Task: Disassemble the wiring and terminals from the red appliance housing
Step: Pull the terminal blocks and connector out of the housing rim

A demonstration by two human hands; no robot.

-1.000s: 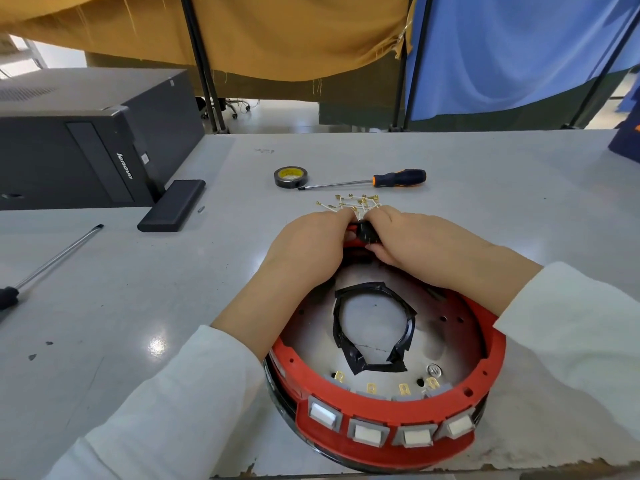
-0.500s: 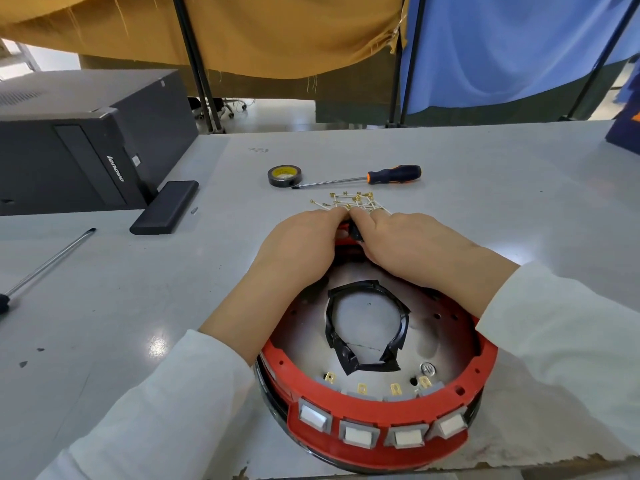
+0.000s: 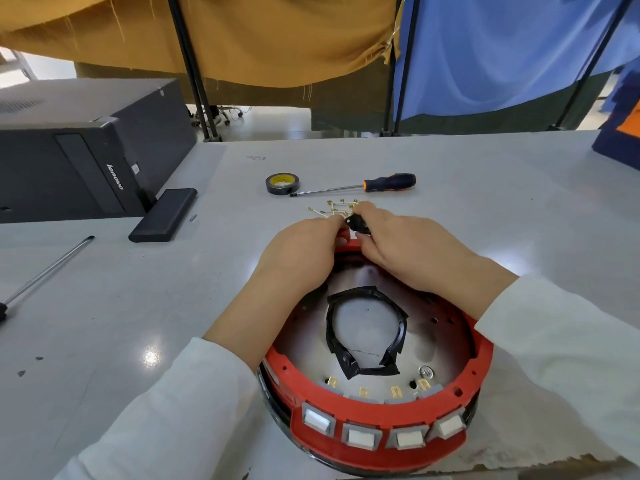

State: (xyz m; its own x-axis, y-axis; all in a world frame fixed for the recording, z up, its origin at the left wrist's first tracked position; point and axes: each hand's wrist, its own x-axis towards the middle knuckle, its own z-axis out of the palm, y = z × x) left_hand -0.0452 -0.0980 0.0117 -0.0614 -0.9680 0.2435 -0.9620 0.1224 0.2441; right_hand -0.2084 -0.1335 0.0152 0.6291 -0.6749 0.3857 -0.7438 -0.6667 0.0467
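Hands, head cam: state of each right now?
Left hand: fingers curled at the far rim of the red housing, pinching there; what exactly is hidden.
Right hand: pinching a small black part.

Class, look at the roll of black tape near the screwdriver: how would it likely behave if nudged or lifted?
The roll of black tape lies flat, so a nudge would probably slide it, not roll it. Small and hollow-cored, it likely lifts easily. Stood on edge, its round shape could roll.

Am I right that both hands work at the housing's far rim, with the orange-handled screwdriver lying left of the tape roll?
Not quite: the head view shows the screwdriver right of the tape roll. Both hands, left and right, work at the housing's far rim.
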